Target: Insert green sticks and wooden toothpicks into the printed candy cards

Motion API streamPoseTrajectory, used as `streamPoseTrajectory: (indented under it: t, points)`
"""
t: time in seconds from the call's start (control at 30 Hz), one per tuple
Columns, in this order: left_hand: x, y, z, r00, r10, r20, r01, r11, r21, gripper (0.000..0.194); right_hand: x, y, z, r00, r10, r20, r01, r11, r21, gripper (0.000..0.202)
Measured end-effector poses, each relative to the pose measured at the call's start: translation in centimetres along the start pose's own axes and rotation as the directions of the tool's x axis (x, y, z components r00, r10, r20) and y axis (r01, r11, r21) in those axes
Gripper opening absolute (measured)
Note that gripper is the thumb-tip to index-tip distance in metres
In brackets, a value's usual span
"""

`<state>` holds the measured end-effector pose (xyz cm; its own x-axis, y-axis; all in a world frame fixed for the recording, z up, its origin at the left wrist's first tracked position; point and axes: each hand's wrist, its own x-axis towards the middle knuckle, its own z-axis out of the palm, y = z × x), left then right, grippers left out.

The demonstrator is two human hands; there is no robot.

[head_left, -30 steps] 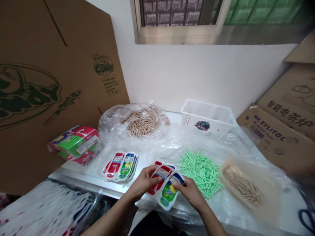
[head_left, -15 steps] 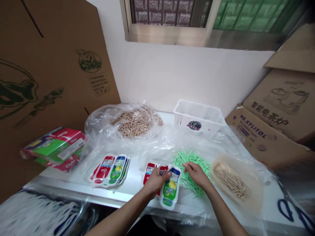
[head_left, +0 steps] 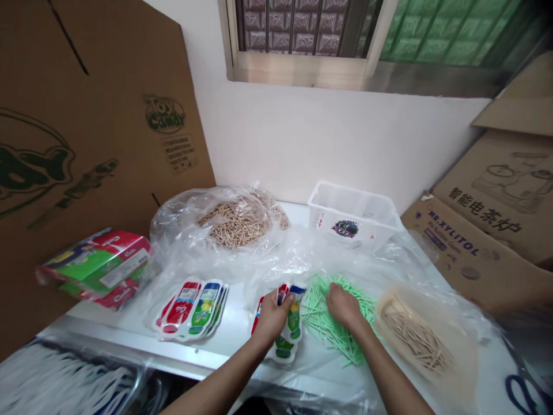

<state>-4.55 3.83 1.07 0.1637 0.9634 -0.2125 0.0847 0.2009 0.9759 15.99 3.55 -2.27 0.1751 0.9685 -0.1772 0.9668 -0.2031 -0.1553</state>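
Observation:
My left hand is closed on flat bottle-shaped packs, thumb on top. Under the thumb is a green pack with a blue top; another green pack end pokes out below it, and red shows behind the fingers. My right hand is down in the heap of thin green sticks, its fingers curled together and the tips partly hidden among them. Left of my hands, a stack of similar packs lies on the table, with a red pack and a green pack on top.
A plastic bag of brown sticks lies at the back, beside a white basket. To the right are a shallow tray of pale sticks and blue-handled scissors. Wrapped red-green boxes and large cartons flank the left side.
My right hand has lowered into the green sticks. The green pack under my left thumb has shifted up and tilted over the other pack. The view has moved slightly.

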Motion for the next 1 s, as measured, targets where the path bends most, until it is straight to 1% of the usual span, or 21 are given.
streamPoseTrajectory:
  t: [0.1, 0.17, 0.23, 0.33, 0.43, 0.57, 0.63, 0.67, 0.73, 0.83, 0.9, 0.97, 1.0]
  points:
    - [1.2, 0.2, 0.8, 0.986, 0.147, -0.079, -0.132, 0.977, 0.168, 0.025, -0.8, 0.7, -0.2, 0.998, -0.053, -0.046, 0.053, 0.998, 0.014, 0.025]
    - [2.2, 0.5, 1.8, 0.962, 0.262, -0.078, -0.236, 0.94, 0.246, 0.025, -1.4, 1.0, -0.2, 0.992, -0.09, -0.093, 0.093, 0.995, 0.02, 0.026]
    - [3.2, 0.8, 3.0, 0.943, 0.33, -0.053, -0.304, 0.912, 0.276, 0.027, -1.8, 1.4, -0.2, 0.982, -0.129, -0.14, 0.134, 0.991, 0.022, 0.025]
    - [4.7, 1.1, 4.9, 0.936, 0.35, -0.028, -0.33, 0.905, 0.268, 0.029, -2.4, 2.2, -0.3, 0.963, -0.193, -0.191, 0.202, 0.979, 0.032, 0.022]
    - [5.7, 0.8, 6.9, 0.934, 0.356, -0.007, -0.344, 0.908, 0.239, 0.03, -3.0, 2.7, -0.7, 0.94, -0.263, -0.217, 0.28, 0.959, 0.051, 0.023]
    - [5.8, -0.2, 10.0, 0.937, 0.348, 0.004, -0.342, 0.919, 0.198, 0.026, -3.4, 2.3, -1.7, 0.914, -0.337, -0.225, 0.369, 0.922, 0.118, 0.029]
    - [5.7, -0.6, 11.3, 0.938, 0.345, 0.015, -0.342, 0.923, 0.177, 0.024, -3.4, 2.0, -2.1, 0.911, -0.347, -0.221, 0.389, 0.902, 0.187, 0.027]
    - [5.6, -0.6, 11.8, 0.938, 0.345, 0.017, -0.343, 0.924, 0.168, 0.023, -3.4, 2.0, -2.3, 0.915, -0.339, -0.22, 0.387, 0.893, 0.231, 0.024]
    - [5.5, -0.5, 12.1, 0.937, 0.349, 0.008, -0.346, 0.926, 0.151, 0.023, -3.3, 2.3, -2.5, 0.929, -0.293, -0.226, 0.357, 0.871, 0.336, 0.019]
    - [5.6, 0.0, 11.7, 0.933, 0.359, -0.018, -0.354, 0.926, 0.131, 0.024, -3.3, 3.3, -2.6, 0.95, -0.164, -0.265, 0.285, 0.802, 0.525, 0.025]
    - [5.6, 0.3, 11.6, 0.934, 0.355, -0.043, -0.348, 0.93, 0.116, 0.024, -3.1, 3.5, -2.5, 0.954, -0.049, -0.297, 0.243, 0.708, 0.663, 0.03]
    - [5.4, 0.5, 12.1, 0.938, 0.338, -0.074, -0.331, 0.939, 0.091, 0.024, -2.7, 3.2, -2.2, 0.944, 0.086, -0.318, 0.213, 0.576, 0.789, 0.036]
    - [5.3, 0.5, 12.6, 0.948, 0.305, -0.095, -0.303, 0.952, 0.037, 0.024, -2.6, 2.8, -2.0, 0.935, 0.154, -0.32, 0.205, 0.501, 0.841, 0.039]
